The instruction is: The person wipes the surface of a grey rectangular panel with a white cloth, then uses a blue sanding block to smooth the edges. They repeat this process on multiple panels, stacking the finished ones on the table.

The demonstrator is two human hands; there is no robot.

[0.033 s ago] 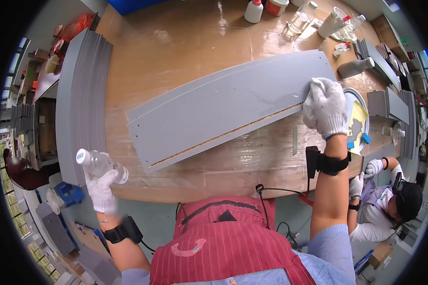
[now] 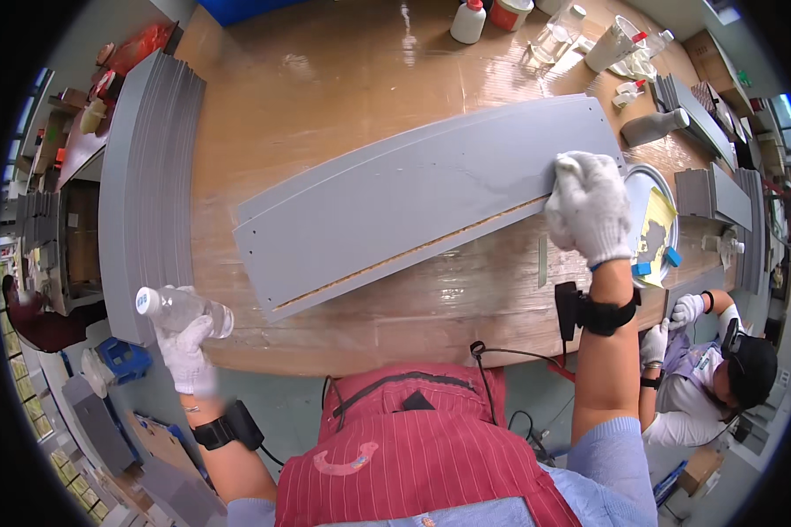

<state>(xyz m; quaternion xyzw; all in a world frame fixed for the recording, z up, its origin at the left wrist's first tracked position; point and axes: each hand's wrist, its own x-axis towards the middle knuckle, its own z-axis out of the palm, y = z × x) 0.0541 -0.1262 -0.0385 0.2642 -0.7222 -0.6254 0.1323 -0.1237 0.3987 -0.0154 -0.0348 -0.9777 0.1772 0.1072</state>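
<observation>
A long grey panel (image 2: 395, 193) lies slanted across the table, a raw brown groove running along its near edge. Over the right end of that edge is my right hand (image 2: 589, 206) in a white knit glove, its fingers curled closed against the panel. Whatever those fingers hold, if anything, is hidden. At the table's left front, my gloved left hand (image 2: 185, 351) is wrapped round a clear plastic bottle (image 2: 198, 316) with a white cap. The bottle is tilted nearly flat, its cap pointing left, and clear liquid shows inside.
Stacked grey panels (image 2: 149, 193) line the table's left side. Several bottles stand at the back right, among them a white bottle with a red cap (image 2: 468, 22), near a white cup (image 2: 613, 46). A round lid (image 2: 672, 198) carries yellow paper and blue blocks. A co-worker (image 2: 707, 382) is at the right.
My right hand has shifted slightly left and toward me along the panel's near edge. The bottle in my left hand has tipped a little flatter; the panel lies almost as before.
</observation>
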